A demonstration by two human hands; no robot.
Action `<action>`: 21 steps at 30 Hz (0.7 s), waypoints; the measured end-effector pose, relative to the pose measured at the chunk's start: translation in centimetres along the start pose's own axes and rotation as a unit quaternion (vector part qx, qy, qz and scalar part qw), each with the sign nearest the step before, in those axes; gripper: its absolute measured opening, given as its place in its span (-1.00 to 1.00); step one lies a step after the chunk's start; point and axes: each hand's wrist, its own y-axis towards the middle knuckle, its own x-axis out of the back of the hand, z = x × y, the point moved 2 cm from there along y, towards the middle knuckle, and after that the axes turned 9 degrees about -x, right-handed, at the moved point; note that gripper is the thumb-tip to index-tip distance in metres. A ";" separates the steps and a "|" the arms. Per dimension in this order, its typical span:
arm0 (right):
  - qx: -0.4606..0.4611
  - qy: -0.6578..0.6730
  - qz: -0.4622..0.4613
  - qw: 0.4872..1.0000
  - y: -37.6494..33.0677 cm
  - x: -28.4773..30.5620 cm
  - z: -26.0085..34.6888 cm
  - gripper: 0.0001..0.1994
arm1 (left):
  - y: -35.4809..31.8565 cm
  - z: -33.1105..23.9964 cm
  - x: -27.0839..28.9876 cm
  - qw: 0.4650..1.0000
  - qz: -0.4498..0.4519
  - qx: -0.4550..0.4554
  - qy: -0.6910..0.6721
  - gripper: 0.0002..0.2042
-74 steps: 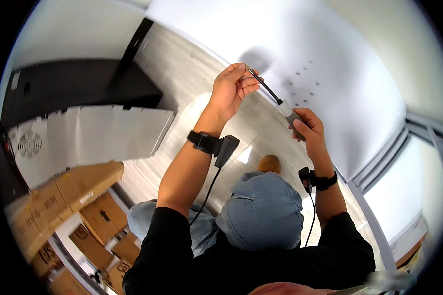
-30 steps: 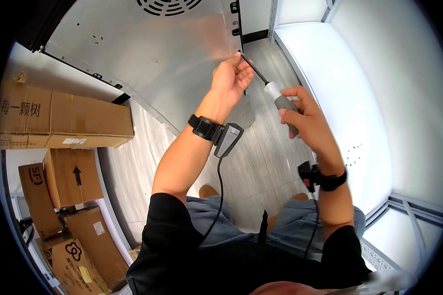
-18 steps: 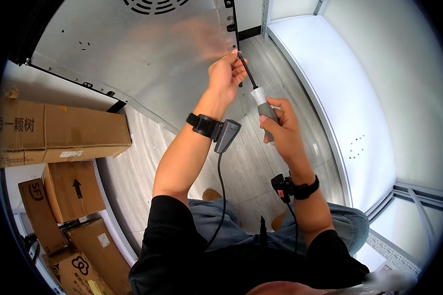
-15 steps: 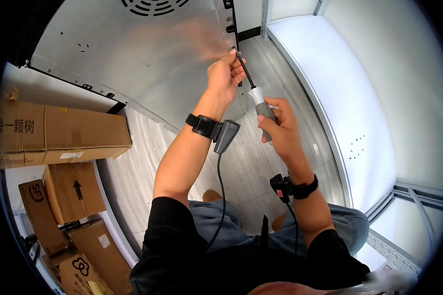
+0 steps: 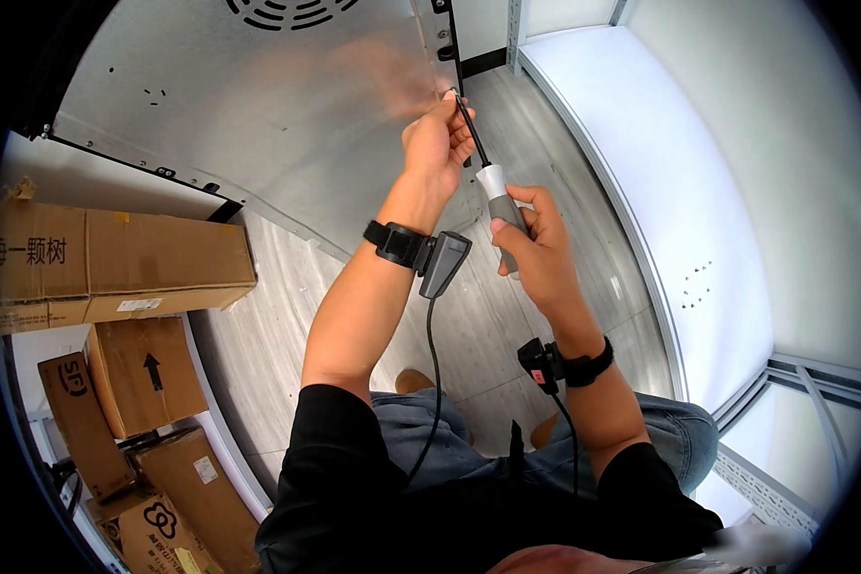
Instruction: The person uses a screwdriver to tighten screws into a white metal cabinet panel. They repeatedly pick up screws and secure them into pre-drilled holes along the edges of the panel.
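Observation:
In my right hand [image 5: 536,244] is a screwdriver [image 5: 500,206] with a grey and white handle, my fingers wrapped round the grip. Its dark shaft slants up and left to the right edge of a large metal panel [image 5: 287,134]. At that edge, by the shaft's tip, the thumb and fingers of my left hand [image 5: 437,143] are pinched together. Whatever they hold is too small and covered to make out. The panel has round vent slots at its top and black fittings along its edge.
Cardboard boxes [image 5: 163,258] are stacked on the left, several more on a shelf below. A white shelf [image 5: 631,163] curves along the right, with several small dark pieces [image 5: 695,284] on it. Cabled devices [image 5: 445,263] are strapped to both wrists. Wood-look floor [image 5: 287,297] lies beneath.
My right hand and the screwdriver have shifted slightly left and up. My left hand stays pinched at the panel edge, almost unmoved.

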 end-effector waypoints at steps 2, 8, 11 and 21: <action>-0.003 0.006 0.001 1.000 0.0 0.0 0.0 -0.62 | 0.0 0.0 0.0 1.000 -0.001 0.004 -0.001 -0.82; -0.035 0.034 0.018 0.999 0.3 -0.1 0.5 -0.59 | -0.2 -0.2 0.0 1.000 0.000 0.010 0.005 -0.82; -0.052 0.032 0.007 0.998 -0.1 -0.3 0.9 -0.58 | 0.1 -0.4 0.2 1.000 0.009 0.009 -0.010 -0.82; -0.086 0.185 -0.003 0.979 0.3 -0.1 -0.8 -0.64 | -0.1 -0.4 0.2 0.999 0.026 0.014 -0.017 -0.82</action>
